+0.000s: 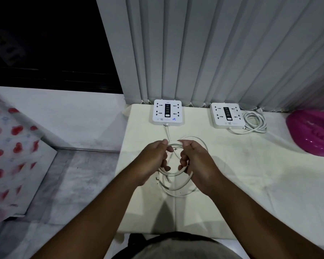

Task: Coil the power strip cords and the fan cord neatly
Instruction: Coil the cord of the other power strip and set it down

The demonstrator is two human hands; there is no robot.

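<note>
A white square power strip (167, 112) lies at the far edge of the cream table (232, 174). Its white cord (178, 186) runs toward me and forms loose loops in the middle of the table. My left hand (153, 159) and my right hand (195, 161) both grip the looped cord, close together, with a small dark tie visible between them. A second white power strip (227, 114) sits to the right, and its cord (255, 121) lies in a coil beside it. No fan is in view.
Grey vertical blinds (213, 53) hang right behind the strips. A glossy pink object (314, 133) rests at the table's right edge. To the left are a white floor and a sheet with red hearts (9, 150). A dark window fills the upper left.
</note>
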